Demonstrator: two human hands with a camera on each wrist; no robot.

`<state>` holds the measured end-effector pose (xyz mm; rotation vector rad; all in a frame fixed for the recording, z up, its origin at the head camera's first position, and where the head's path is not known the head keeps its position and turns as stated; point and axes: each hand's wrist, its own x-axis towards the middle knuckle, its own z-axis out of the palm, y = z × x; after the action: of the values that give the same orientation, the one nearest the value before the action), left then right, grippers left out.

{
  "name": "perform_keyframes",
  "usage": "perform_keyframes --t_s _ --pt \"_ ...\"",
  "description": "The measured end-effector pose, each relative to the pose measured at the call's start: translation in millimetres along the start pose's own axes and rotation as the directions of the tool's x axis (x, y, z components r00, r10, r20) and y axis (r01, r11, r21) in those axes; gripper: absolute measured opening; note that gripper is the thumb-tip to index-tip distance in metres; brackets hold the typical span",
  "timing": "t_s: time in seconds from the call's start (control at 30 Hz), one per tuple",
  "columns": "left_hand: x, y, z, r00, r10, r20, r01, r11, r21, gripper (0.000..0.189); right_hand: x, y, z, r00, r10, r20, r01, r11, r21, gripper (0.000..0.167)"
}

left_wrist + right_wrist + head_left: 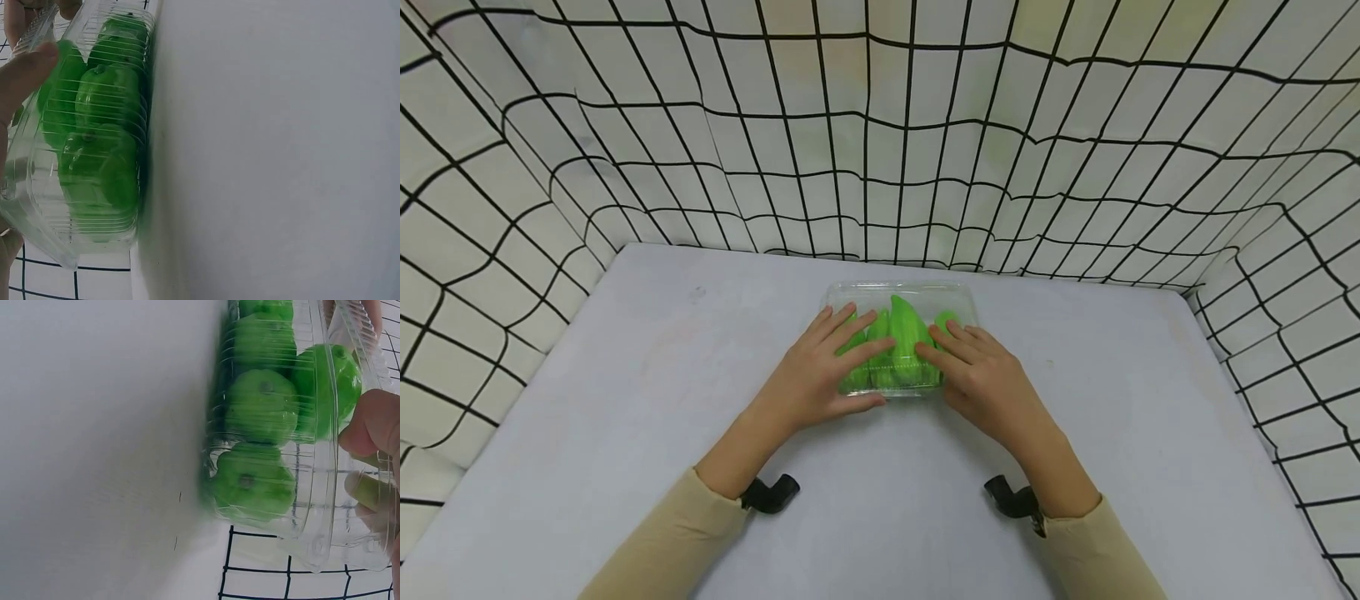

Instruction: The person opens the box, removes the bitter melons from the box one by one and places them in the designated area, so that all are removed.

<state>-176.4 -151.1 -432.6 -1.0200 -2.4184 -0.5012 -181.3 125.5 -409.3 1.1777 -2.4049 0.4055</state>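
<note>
A clear plastic clamshell box (898,291) sits at the middle of the table's far half, holding several bright green pepper-shaped pieces (904,329). Through its ribbed side, their blocky ends show in the left wrist view, one green piece (100,178) nearest the corner. My left hand (823,367) lies with spread fingers over the box's left part, its thumb by the near edge. Over the right part rests my right hand (981,371), fingers extended and slightly bent. Its thumb (372,425) touches the rim area. Whether the lid is fully fastened, I cannot tell.
A white-covered table (625,433) spreads around the box. Black grid netting (865,150) over pale walls encloses the back and both sides. Each wrist carries a small black camera mount, such as the left mount (772,493).
</note>
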Motion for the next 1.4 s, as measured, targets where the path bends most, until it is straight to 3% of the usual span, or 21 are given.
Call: perform_keyframes --t_s 0.1,0.2,0.27,0.3,0.33,0.4,0.43,0.53,0.6,0.63,0.67,0.73,0.83,0.87,0.93,1.0,1.1,1.2,1.3,1.4 --pt "-0.3 -3.9 -2.0 1.0 -0.01 0.002 0.01 0.997 -0.076 0.071 0.6 1 0 1.0 -0.002 -0.011 0.002 1.0 0.022 0.057" --pt "-4.6 -10.6 -5.0 0.997 -0.07 -0.017 0.065 0.979 -0.195 0.08 0.9 1 0 1.0 0.007 -0.013 -0.007 0.999 0.04 0.056" --pt "-9.8 -14.9 -7.2 0.988 -0.151 -0.021 0.136 0.939 -0.315 0.09 0.7 2 0 1.0 0.021 -0.013 -0.02 0.999 0.048 0.057" --pt "-13.0 -16.7 -8.2 0.979 -0.204 -0.009 0.185 0.904 -0.387 0.096 0.5 2 0 0.999 0.027 -0.018 -0.026 0.998 0.052 0.057" --pt "-16.2 -18.0 -9.2 0.966 -0.259 0.017 0.237 0.853 -0.465 0.102 0.2 3 0 0.999 0.031 -0.023 -0.03 0.998 0.055 0.058" --pt "-22.4 -20.6 -10.3 0.928 -0.358 0.105 0.341 0.699 -0.629 0.102 -0.7 3 0 0.999 0.039 -0.035 -0.037 0.998 0.058 0.059" --pt "-24.7 -21.9 -10.6 0.899 -0.404 0.168 0.397 0.592 -0.701 0.096 -1.1 4 1 0.998 0.041 -0.04 -0.039 0.998 0.059 0.059" --pt "-28.6 -25.7 -11.5 0.781 -0.507 0.365 0.535 0.241 -0.81 0.072 -2.4 4 2 0.998 0.04 -0.048 -0.036 0.997 0.064 0.059" --pt "-29.5 -28.5 -11.2 0.697 -0.549 0.461 0.581 0.054 -0.812 0.058 -3.2 5 2 0.998 0.039 -0.05 -0.036 0.997 0.069 0.058" --pt "-29.9 -29.6 -10.9 0.665 -0.558 0.497 0.582 -0.03 -0.812 0.055 -3.5 5 2 0.998 0.04 -0.052 -0.036 0.997 0.071 0.058" --pt "-30.2 -30.5 -10.3 0.642 -0.559 0.524 0.578 -0.096 -0.81 0.053 -3.7 5 2 0.998 0.04 -0.053 -0.037 0.997 0.073 0.058" --pt "-31.1 -31.8 -8.7 0.623 -0.537 0.568 0.553 -0.211 -0.806 0.053 -3.9 4 2 0.998 0.042 -0.055 -0.038 0.997 0.073 0.057" --pt "-31.8 -31.4 -7.1 0.631 -0.476 0.613 0.515 -0.333 -0.79 0.057 -4.1 5 1 0.997 0.041 -0.063 -0.036 0.997 0.074 0.057" --pt "-31.8 -30.8 -6.9 0.633 -0.465 0.62 0.509 -0.353 -0.785 0.058 -4.0 5 1 0.997 0.039 -0.065 -0.034 0.997 0.076 0.057" --pt "-31.6 -29.5 -7.1 0.646 -0.453 0.614 0.503 -0.352 -0.789 0.061 -3.6 5 2 0.997 0.033 -0.069 -0.028 0.997 0.077 0.056" --pt "-31.7 -28.3 -7.2 0.66 -0.455 0.598 0.507 -0.318 -0.801 0.063 -2.9 5 2 0.997 0.025 -0.069 -0.019 0.997 0.078 0.056" --pt "-32.4 -28.1 -7.0 0.699 -0.438 0.566 0.507 -0.254 -0.823 0.063 -2.1 5 3 0.998 0.016 -0.065 -0.011 0.997 0.079 0.056" --pt "-33.3 -29.3 -6.2 0.723 -0.417 0.551 0.507 -0.221 -0.833 0.06 -2.1 5 3 0.998 0.015 -0.059 -0.011 0.997 0.079 0.057" --pt "-34.2 -31.3 -5.1 0.728 -0.411 0.548 0.511 -0.208 -0.834 0.059 -2.3 5 3 0.998 0.019 -0.055 -0.014 0.997 0.079 0.057" --pt "-34.7 -32.7 -3.8 0.716 -0.419 0.559 0.521 -0.212 -0.827 0.059 -2.4 6 3 0.998 0.02 -0.053 -0.016 0.996 0.084 0.056"
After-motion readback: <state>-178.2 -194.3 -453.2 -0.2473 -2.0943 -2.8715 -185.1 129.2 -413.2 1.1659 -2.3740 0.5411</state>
